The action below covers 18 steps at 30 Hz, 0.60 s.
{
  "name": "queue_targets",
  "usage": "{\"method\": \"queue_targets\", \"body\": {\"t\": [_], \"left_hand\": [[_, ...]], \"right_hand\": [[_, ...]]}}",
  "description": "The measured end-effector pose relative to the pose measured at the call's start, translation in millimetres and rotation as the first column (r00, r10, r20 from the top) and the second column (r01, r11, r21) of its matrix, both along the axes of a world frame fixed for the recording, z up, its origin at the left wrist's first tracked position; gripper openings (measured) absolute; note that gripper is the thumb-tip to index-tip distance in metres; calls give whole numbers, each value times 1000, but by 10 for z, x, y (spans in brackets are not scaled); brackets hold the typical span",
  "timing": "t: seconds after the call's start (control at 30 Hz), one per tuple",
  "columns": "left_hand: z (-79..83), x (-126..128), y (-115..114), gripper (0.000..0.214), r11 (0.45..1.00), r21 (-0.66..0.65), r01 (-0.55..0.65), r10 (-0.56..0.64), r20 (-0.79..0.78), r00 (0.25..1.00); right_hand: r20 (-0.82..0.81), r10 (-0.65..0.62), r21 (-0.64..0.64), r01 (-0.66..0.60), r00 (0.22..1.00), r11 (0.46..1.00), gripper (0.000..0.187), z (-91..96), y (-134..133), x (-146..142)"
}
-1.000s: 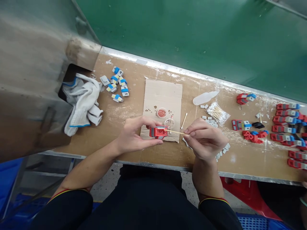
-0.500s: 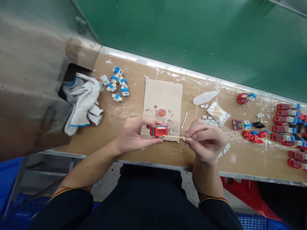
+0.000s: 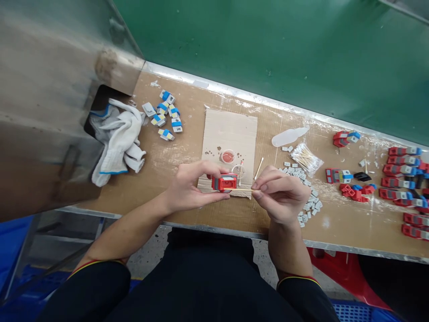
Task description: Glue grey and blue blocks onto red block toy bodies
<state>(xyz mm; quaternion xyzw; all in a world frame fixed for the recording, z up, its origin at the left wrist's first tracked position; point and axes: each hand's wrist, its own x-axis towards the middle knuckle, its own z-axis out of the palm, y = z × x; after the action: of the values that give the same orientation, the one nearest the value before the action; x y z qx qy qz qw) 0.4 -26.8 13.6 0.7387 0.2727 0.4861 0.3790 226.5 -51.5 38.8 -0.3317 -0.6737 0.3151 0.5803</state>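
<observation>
My left hand (image 3: 191,185) grips a small red and grey toy vehicle part (image 3: 224,182) between thumb and fingers, with a rectangular recess showing. Pinched in my right hand (image 3: 281,192) is a thin cotton swab (image 3: 243,190), its far end against the lower edge of the red part. That tip is too small to make out. Just beyond the part, a small round cup of red liquid (image 3: 228,156) sits on a cardboard sheet (image 3: 231,127). A clear round cup (image 3: 238,170) stands beside it with a swab in or across it. Another swab (image 3: 259,168) lies to the right.
White gloves (image 3: 119,138) and several white-blue pieces (image 3: 166,134) lie at left. To the right are a translucent bottle (image 3: 290,136), a bag of swabs (image 3: 305,158), small grey pieces (image 3: 311,203) and rows of red-blue toy vehicles (image 3: 398,170). A metal panel (image 3: 50,112) borders the left.
My right hand has come slightly left, and the swab now reaches further along the red part's lower edge. The left hand keeps its grip. The whole view has shifted a little.
</observation>
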Motion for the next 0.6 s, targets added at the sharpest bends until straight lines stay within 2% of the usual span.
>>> {"method": "queue_targets", "body": {"t": [0.27, 0.6], "left_hand": [[-1, -9, -2, 37, 1000, 5, -11, 11, -10, 1000], [-23, -18, 0, 37, 1000, -5, -7, 7, 10, 1000]], "right_hand": [[-10, 21, 10, -21, 1000, 1000, 16, 7, 6, 6], [31, -20, 18, 20, 999, 1000, 15, 35, 4, 42]]}}
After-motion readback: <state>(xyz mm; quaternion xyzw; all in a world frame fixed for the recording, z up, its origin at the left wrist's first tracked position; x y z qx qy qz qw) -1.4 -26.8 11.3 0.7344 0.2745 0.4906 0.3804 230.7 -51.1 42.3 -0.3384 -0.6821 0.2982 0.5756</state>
